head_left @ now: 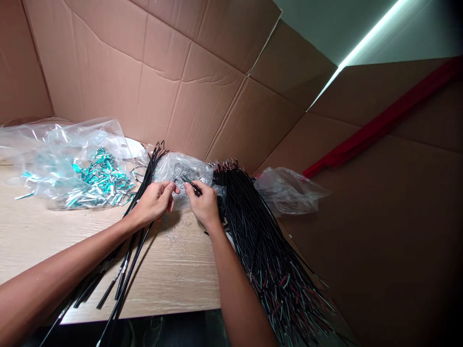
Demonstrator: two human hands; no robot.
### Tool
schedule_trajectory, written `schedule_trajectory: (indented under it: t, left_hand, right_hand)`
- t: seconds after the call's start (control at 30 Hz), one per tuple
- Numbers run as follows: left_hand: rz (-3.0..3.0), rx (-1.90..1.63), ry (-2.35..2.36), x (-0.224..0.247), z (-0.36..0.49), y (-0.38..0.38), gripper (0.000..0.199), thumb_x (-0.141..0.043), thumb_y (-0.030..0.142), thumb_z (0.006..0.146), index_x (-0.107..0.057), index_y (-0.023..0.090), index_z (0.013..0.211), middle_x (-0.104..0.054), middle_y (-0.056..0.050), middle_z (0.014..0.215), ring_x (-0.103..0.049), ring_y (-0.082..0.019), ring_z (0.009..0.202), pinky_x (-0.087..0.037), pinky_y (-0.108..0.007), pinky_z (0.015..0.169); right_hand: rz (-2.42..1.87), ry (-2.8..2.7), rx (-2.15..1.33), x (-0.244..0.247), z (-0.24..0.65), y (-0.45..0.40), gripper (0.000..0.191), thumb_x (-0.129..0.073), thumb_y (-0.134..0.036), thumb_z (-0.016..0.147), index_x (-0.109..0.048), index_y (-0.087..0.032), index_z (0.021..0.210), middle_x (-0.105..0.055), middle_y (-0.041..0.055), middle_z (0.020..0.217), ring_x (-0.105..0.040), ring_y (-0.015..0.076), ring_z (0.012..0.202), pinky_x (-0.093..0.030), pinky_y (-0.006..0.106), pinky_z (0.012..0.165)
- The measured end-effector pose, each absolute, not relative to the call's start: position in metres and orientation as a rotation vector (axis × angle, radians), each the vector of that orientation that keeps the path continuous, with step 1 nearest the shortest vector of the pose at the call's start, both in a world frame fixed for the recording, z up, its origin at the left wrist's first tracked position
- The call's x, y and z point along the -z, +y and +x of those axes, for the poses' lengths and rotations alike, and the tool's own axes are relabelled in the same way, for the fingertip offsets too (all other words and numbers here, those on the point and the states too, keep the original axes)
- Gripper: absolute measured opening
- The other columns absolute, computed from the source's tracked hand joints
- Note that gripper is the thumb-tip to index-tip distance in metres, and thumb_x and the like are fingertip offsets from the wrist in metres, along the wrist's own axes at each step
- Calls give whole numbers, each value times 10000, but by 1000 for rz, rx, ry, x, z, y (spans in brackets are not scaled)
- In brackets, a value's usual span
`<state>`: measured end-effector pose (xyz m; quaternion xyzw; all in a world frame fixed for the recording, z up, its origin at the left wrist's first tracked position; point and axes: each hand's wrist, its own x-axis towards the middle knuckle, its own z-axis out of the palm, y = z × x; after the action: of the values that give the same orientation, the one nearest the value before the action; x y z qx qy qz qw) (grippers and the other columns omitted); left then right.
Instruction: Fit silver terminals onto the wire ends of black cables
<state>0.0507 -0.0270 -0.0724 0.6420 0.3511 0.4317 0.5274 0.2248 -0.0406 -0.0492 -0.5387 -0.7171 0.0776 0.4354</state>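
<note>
My left hand [157, 200] is closed in a pinch, with the thin dark end of a black cable [139, 243] between thumb and fingers; the cable trails down toward the table's front edge. My right hand [203, 202] is wrapped round a small black hand tool [196, 189] whose pointed tip faces the left fingertips. Whether that tip touches the cable end I cannot tell. Behind both hands sits a clear plastic bag [166, 166] with many tiny silvery pieces [185, 171]. Several more black cables [146, 176] lie under and beside my left forearm.
A large bundle of black cables [249, 212] with red and white wire ends lies right of my right arm. At left is a clear bag [68, 140] of teal and silver strips [103, 178]. Another clear bag [291, 193] lies at right. Cardboard walls [159, 72] enclose the wooden table [181, 270].
</note>
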Motion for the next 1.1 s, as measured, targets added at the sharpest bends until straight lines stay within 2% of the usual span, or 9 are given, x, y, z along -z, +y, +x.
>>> schedule_trajectory:
  t: [0.2,0.4,0.63,0.87,1.03,1.1]
  left_hand:
    - [1291,-977,704,72,53,-25,378,-432,507,1032,-589,167,981,-548,34,476,-346,-84,250,-198,-173,280]
    - [920,-867,490,63,49,-26,298,-415,386,1054,-585,174,932,-359,97,428,-197,-40,239,-162,-140,294]
    - [804,-777,448,59,42,-27,304,-427,382,1064,-585,171,914,-285,112,432,-126,-39,254,-203,-158,293]
    - [810,-768,463,64,41,-25,308,-440,380,1059,-604,156,927,-293,111,435,-139,-37,259,-225,-151,291]
    - [976,-807,456,71,43,-19,268,-490,386,1031,-596,167,922,-382,87,436,-174,-40,256,-156,-132,273]
    - [1027,-808,437,73,44,-19,284,-492,416,1029,-589,174,917,-392,83,438,-180,-38,261,-139,-125,280]
  right_hand:
    - [-1319,-1852,-282,49,224,-42,350,-553,-468,975,-705,-188,830,-583,-5,693,-476,146,642,-361,264,606]
    - [-1255,-1795,-365,53,226,-38,331,-572,-478,969,-711,-184,906,-651,20,805,-557,166,733,-429,274,690]
    - [-1238,-1809,-416,53,225,-37,330,-564,-461,976,-724,-180,911,-683,33,842,-582,175,773,-444,276,721]
    - [-1279,-1819,-396,54,223,-38,358,-566,-458,971,-721,-169,828,-643,17,745,-520,149,660,-396,268,629]
    - [-1207,-1651,-522,53,226,-35,402,-593,-509,943,-700,-157,778,-645,31,717,-563,158,681,-419,255,627]
    - [-1197,-1527,-641,54,227,-33,421,-621,-553,915,-679,-166,759,-570,3,616,-520,139,595,-391,246,560]
